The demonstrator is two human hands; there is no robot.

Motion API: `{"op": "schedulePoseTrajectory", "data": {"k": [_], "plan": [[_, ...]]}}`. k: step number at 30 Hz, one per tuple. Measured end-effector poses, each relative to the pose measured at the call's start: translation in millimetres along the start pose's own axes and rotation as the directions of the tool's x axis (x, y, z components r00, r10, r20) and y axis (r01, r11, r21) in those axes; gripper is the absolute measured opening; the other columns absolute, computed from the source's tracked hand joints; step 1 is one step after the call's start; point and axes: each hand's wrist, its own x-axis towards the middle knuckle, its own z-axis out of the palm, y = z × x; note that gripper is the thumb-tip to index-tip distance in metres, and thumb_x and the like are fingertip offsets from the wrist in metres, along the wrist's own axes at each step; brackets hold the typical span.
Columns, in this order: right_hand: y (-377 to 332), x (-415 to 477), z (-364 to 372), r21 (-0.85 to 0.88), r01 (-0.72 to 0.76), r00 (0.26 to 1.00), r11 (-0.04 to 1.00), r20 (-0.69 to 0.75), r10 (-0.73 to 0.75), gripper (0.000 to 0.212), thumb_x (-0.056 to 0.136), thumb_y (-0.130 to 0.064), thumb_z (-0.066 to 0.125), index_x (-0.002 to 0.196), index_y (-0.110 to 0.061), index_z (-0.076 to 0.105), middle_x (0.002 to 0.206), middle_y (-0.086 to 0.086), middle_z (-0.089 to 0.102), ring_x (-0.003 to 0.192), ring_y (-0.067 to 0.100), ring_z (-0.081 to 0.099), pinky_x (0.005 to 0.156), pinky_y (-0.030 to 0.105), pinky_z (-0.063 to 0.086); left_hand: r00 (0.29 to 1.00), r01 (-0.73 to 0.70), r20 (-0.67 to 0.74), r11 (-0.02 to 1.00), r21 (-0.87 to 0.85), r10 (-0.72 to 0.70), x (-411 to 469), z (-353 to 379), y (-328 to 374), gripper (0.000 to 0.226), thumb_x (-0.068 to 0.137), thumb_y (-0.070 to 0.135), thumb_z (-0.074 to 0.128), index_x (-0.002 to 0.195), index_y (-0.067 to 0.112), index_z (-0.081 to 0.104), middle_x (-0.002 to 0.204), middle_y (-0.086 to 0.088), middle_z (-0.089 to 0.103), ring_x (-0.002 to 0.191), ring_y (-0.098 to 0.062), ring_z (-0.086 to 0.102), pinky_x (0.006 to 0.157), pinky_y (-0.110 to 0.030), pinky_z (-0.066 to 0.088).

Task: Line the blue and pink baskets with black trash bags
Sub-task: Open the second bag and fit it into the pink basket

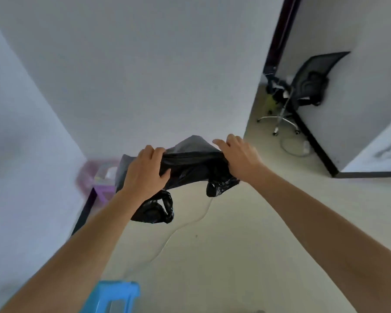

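A black trash bag (190, 168) hangs stretched in the air between both hands, its two loop handles dangling below. My left hand (145, 171) grips the bag's left edge and my right hand (239, 155) grips its right edge. The pink basket (88, 175) stands blurred on the floor in the wall corner, behind and left of the bag, with something pale inside it. A corner of the blue basket (116, 294) shows at the bottom edge, below my left forearm.
A white wall fills the left and middle. A black office chair (307, 91) on a chrome base stands in the doorway area at right, with dark clutter beside it. A thin white cable (183, 227) runs across the pale floor.
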Motion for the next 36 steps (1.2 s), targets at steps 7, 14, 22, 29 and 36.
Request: {"op": "schedulePoseTrajectory", "data": {"k": [7,14,22,29,36], "plan": [[260,-227,-19,0.056,-0.552,0.834,0.832,0.026,0.551,0.043,0.085,-0.014,0.065,0.125,-0.023,0.052,0.114,0.003,0.057,0.096,0.028,0.064,0.064,0.035,0.048,0.912,-0.411,-0.116,0.886,-0.216,0.394,87,45,305,0.017,0.094,0.019,0.058,0.109,0.012,0.058,0.096,-0.006,0.057,0.072,-0.017,0.057,0.052,-0.024,0.043],[439,-483,-17,0.26,-0.809,0.565,0.527,0.1,0.819,0.035,0.09,-0.034,0.054,0.124,-0.025,0.057,0.109,0.003,0.065,0.099,0.029,0.063,0.075,0.035,0.051,0.7,-0.701,-0.162,0.627,-0.34,0.696,88,105,646,0.012,0.094,0.021,0.057,0.104,0.015,0.059,0.086,-0.003,0.055,0.054,-0.016,0.051,0.046,-0.018,0.024],[597,-647,-7,0.273,-0.952,0.185,0.14,0.145,0.972,0.04,0.081,-0.017,0.048,0.117,-0.025,0.063,0.116,0.008,0.067,0.106,0.031,0.061,0.071,0.031,0.041,0.45,-0.863,-0.209,0.362,-0.353,0.868,71,142,921,0.013,0.091,0.025,0.06,0.099,0.015,0.059,0.085,-0.003,0.061,0.051,-0.022,0.058,0.043,-0.024,0.036],[779,-714,4,0.067,-0.992,0.109,0.106,0.044,0.993,0.028,0.086,-0.015,0.045,0.11,-0.019,0.058,0.103,0.01,0.068,0.093,0.034,0.064,0.069,0.036,0.046,0.397,-0.876,-0.172,0.316,-0.364,0.902,136,209,1120,0.032,0.087,0.028,0.067,0.112,0.012,0.057,0.095,-0.008,0.065,0.057,-0.031,0.063,0.044,-0.035,0.051],[958,-803,-38,-0.065,-0.995,0.08,0.073,-0.123,0.989,0.026,0.089,-0.01,0.043,0.115,-0.013,0.048,0.091,0.007,0.059,0.076,0.036,0.063,0.065,0.038,0.048,0.352,-0.88,-0.233,0.236,-0.412,0.906,208,234,1351,0.042,0.075,0.028,0.08,0.102,0.007,0.055,0.084,-0.011,0.067,0.065,-0.033,0.065,0.049,-0.033,0.045]]}}
